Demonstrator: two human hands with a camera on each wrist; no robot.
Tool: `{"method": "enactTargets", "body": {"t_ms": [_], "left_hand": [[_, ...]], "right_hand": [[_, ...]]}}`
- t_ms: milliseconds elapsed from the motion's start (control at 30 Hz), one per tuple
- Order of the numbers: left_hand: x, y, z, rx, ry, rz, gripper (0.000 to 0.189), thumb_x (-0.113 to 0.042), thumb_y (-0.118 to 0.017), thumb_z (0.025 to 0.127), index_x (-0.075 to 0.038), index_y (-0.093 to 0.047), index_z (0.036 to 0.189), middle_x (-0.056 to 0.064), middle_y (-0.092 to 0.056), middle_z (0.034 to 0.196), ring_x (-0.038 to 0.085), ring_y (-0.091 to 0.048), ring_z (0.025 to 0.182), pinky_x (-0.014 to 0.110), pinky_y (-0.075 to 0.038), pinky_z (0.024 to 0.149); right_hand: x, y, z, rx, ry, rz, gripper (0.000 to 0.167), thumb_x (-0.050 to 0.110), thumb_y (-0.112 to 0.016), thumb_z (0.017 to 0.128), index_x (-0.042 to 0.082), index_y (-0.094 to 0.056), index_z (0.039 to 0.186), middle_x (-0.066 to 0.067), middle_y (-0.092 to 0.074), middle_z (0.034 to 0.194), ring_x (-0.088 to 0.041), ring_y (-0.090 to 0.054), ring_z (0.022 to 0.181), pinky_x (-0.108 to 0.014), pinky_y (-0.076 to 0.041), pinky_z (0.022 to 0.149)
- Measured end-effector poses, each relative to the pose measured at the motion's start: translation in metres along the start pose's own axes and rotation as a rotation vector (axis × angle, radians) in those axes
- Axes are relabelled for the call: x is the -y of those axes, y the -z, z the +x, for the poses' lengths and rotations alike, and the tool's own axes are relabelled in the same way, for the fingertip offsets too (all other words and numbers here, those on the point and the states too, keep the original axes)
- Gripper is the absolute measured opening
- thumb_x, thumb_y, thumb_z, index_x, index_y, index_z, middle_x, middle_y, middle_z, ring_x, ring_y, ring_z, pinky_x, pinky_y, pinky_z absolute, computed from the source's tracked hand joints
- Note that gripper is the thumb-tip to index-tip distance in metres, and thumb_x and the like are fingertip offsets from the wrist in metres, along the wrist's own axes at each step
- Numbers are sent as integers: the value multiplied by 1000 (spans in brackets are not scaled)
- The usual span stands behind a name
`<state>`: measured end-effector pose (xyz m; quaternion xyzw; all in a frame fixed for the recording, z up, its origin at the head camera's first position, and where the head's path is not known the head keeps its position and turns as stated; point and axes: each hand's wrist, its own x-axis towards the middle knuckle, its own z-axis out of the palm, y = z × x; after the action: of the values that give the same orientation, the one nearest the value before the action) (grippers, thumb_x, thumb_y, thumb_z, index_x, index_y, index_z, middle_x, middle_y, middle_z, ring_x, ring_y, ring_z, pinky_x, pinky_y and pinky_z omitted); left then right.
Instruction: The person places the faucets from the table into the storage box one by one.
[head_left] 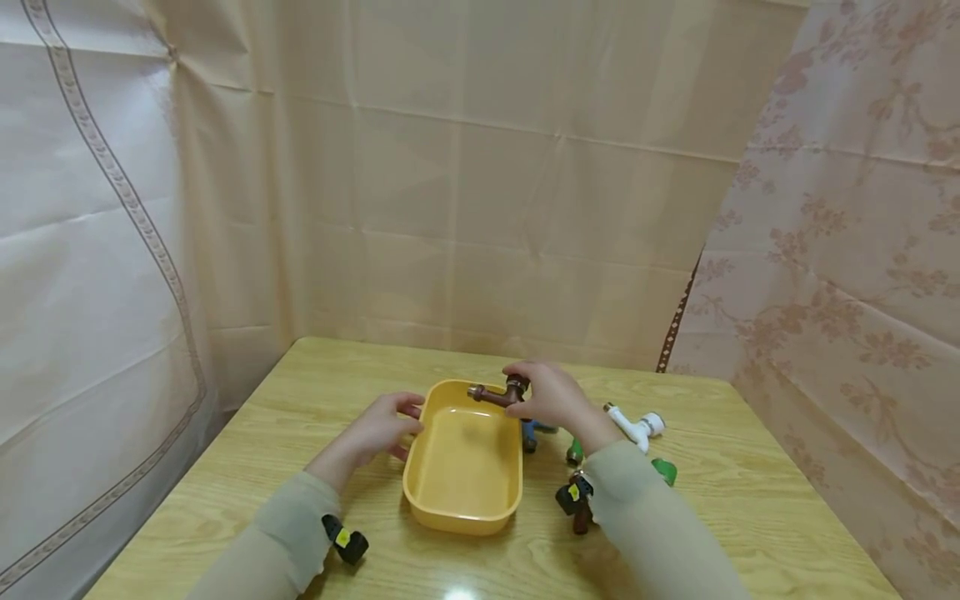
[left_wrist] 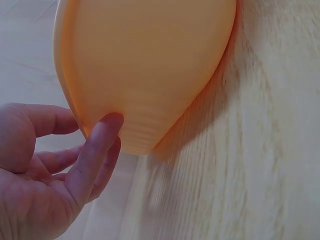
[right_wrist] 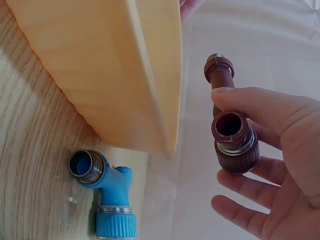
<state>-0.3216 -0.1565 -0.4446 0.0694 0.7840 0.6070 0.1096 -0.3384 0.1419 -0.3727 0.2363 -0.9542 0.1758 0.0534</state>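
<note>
A yellow plastic tub (head_left: 462, 523) stands in the middle of the table. My left hand (head_left: 382, 429) holds its left rim; in the left wrist view the thumb reaches over the edge and fingers (left_wrist: 95, 145) rest against the outer wall. Above the tub's far right corner, my right hand (head_left: 551, 393) grips a brown plastic tap (head_left: 495, 395). Seen from the right wrist, the tap's ribbed knob (right_wrist: 239, 159) and open threaded end face the camera, with the thumb across its body. A blue tap (right_wrist: 115, 187) lies beside the tub.
Right of the tub lie a white tap (head_left: 637, 429) and green pieces (head_left: 664, 471), partly covered by the right arm. A brown piece (head_left: 581, 521) shows beneath the right wrist camera. Cloth curtains (head_left: 495, 208) hang behind the wooden table (head_left: 247, 467) and at both sides.
</note>
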Motion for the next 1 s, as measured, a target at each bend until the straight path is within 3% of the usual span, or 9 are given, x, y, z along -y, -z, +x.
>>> {"method": "enactTargets", "body": {"t_ms": [600, 1000], "left_hand": [[0, 1, -2, -2, 7, 0, 53, -1, -66, 92, 2, -51, 143, 19, -57, 123, 27, -67, 90, 42, -62, 60], [-2, 1, -5, 3, -9, 4, 53, 1, -65, 92, 4, -51, 143, 22, -57, 124, 33, -68, 93, 42, -63, 61]], "right_hand": [[15, -21, 28, 87, 87, 42, 65, 27, -88, 80, 13, -63, 139, -4, -65, 129, -23, -61, 114, -44, -50, 102], [26, -28, 39, 158, 66, 22, 62, 25, -86, 83, 12, -62, 139, -5, -64, 130, -23, -60, 116, -44, -49, 104]]}}
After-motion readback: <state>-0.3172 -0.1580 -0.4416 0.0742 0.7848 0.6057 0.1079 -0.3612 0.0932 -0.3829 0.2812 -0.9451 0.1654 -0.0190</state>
